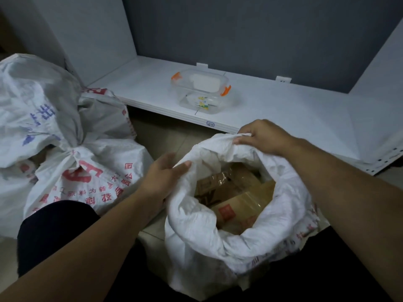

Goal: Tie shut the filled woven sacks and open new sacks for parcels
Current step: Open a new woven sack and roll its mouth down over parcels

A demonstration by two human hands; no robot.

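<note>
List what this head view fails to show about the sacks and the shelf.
Head view:
1. Boxes in the open sack: its rolled rim hides all but their tops, so no count.
2. Tied sack: cloth hides the contents.
3. Sack behind it: cut off by the left edge.
4. Shelf label: too small to read.

White woven sack [196,236] stands open, cardboard parcels [235,199] inside.
</note>
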